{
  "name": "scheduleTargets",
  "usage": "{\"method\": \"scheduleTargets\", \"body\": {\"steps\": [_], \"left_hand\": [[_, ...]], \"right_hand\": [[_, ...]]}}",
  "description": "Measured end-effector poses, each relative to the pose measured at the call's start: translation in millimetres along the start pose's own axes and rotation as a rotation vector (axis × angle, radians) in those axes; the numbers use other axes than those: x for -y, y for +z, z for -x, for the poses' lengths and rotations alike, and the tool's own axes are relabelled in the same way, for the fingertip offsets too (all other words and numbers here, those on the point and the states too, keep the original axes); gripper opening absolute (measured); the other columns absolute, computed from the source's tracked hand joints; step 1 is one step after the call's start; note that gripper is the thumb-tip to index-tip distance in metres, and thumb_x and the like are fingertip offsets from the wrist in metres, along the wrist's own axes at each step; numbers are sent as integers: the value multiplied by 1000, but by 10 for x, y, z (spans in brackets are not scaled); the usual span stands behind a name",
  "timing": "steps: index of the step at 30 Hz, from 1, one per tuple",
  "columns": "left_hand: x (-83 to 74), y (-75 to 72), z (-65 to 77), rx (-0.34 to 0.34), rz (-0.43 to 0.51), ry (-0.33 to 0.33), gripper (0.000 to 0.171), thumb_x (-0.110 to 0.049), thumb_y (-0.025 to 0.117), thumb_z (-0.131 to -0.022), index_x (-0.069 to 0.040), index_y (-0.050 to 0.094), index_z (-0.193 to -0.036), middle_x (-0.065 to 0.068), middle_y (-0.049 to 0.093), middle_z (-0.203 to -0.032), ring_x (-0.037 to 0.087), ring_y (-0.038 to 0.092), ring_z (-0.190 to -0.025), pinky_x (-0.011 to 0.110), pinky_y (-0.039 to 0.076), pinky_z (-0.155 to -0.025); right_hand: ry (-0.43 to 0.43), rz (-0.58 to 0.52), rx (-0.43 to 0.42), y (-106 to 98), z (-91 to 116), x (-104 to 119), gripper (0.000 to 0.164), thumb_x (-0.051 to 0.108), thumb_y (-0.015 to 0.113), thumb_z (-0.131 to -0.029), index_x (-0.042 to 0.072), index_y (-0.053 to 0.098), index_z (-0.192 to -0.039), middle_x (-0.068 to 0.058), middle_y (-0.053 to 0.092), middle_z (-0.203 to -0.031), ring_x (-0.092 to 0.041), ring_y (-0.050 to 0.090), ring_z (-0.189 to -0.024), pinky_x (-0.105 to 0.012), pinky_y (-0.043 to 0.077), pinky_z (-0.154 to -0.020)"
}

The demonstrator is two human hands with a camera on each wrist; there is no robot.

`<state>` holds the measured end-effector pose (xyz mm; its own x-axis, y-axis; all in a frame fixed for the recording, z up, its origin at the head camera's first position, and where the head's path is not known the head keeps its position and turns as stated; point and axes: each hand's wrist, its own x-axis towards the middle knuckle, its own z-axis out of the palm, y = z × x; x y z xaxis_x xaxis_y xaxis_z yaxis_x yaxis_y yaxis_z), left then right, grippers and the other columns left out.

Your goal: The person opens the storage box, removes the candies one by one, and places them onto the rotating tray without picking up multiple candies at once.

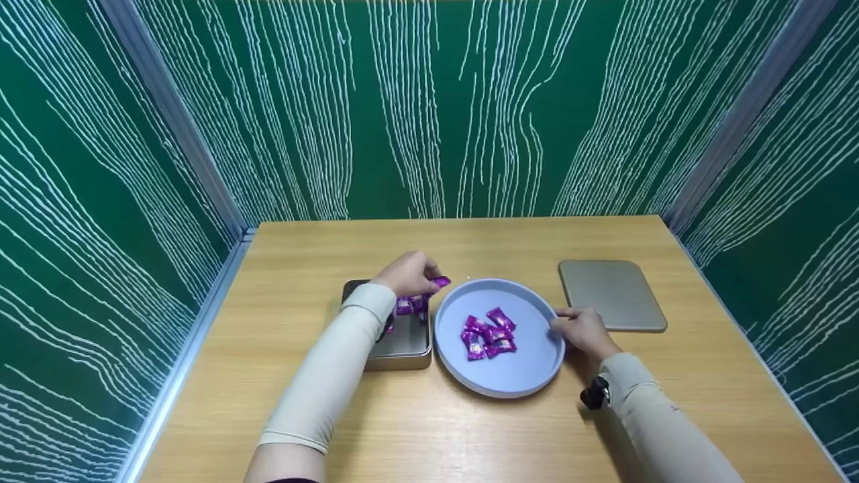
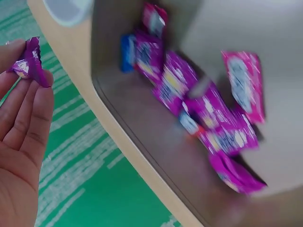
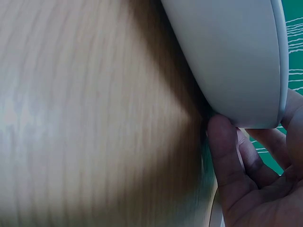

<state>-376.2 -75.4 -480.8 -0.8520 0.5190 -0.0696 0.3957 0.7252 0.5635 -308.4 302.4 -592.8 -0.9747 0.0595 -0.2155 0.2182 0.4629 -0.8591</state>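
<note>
My left hand point(image 1: 407, 272) is raised over the far right part of a metal tin point(image 1: 401, 363) and pinches a purple-wrapped candy point(image 2: 31, 61) between thumb and fingers. Inside the tin lie several purple candies point(image 2: 175, 82), a pink-wrapped one point(image 2: 246, 85) and a small blue one point(image 2: 127, 53); the left forearm hides part of it in the head view. Just right of the tin stands a round light-blue plate point(image 1: 530, 362) with a raised rim, with several purple candies point(image 1: 498, 333) grouped inside. At the plate's right edge, my right hand point(image 1: 587, 331) grips the rim.
A flat metal lid point(image 1: 614, 295) lies on the wooden table point(image 1: 443, 443) beyond the right hand. Green panels point(image 1: 470, 134) with white wavy lines enclose the table at the back and both sides.
</note>
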Motion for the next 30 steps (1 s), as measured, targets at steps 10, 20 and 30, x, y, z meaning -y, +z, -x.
{"method": "scheduleTargets", "body": {"steps": [10,20,30], "left_hand": [[-335,319,-172,42,41,104,21,-7,85,-91,-2,82,-112,14,83,-107,24,77,-96,31,63,-93],[-541,612,-272,145,-89,177,24,-10,85,-91,-4,83,-114,10,83,-109,18,72,-95,28,60,-92],[-645,848,-319,206,-225,169,17,-14,84,-93,-7,85,-109,6,84,-108,17,74,-96,25,60,-93]], "right_hand": [[-32,81,-11,-23,16,16,50,11,68,-93,-10,67,-138,-32,75,-122,-17,74,-84,-24,63,-69],[-9,125,-10,-25,26,28,50,13,67,-93,-9,68,-138,-32,73,-129,-21,75,-94,-25,64,-77],[24,73,6,-30,20,23,55,13,68,-93,-9,64,-143,-35,69,-136,-21,77,-95,-29,67,-80]]}}
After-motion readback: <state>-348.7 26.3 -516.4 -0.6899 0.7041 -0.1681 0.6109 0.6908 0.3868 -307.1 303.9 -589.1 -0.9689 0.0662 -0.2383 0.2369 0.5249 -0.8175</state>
